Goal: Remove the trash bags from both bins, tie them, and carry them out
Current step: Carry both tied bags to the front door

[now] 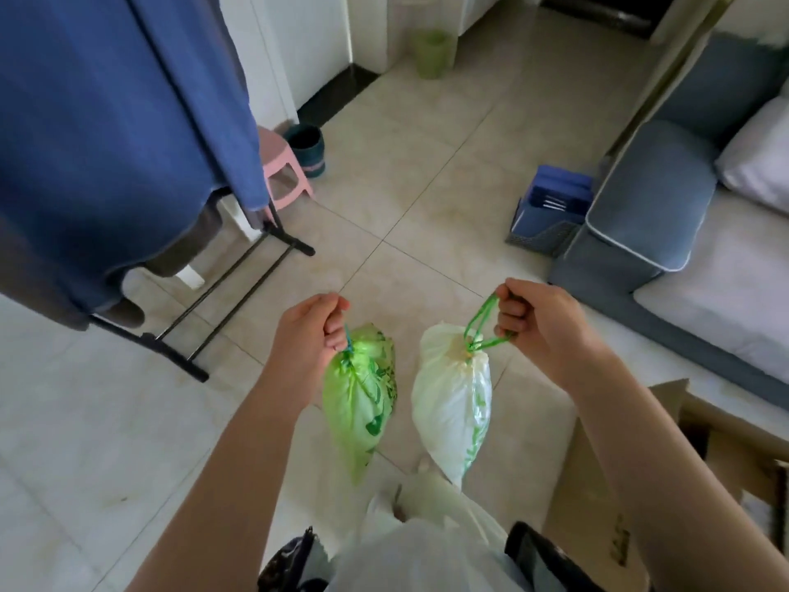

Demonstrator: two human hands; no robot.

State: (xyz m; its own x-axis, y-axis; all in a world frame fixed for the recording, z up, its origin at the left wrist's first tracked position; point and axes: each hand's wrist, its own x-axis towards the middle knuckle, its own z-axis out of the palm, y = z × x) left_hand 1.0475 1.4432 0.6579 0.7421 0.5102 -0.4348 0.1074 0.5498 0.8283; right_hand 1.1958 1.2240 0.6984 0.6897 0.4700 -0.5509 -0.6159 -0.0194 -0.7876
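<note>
Left hand (309,335) grip closed on drawstring of green trash bag (360,399), hung just below. Right hand (540,324) closed on white trash bag (454,403) loops. Both tied; carry-out judged underway, exit to be reached next.

under me is a pale tiled floor (427,173) with thin grout lines. on it, to my left, stands a black metal drying rack (188,318) on long flat feet, draped with blue cloth. just behind it sits a pink plastic stool (284,173), and beside the stool a dark green bin (307,149) against the wall. farther off, by the white cabinet, a light green bin (432,53) stands on the tiles. to my right a grey basket (544,224) holding blue folders rests just beside the end of a grey sofa (649,207). a brown cardboard box (597,476) lies near my right side.
</note>
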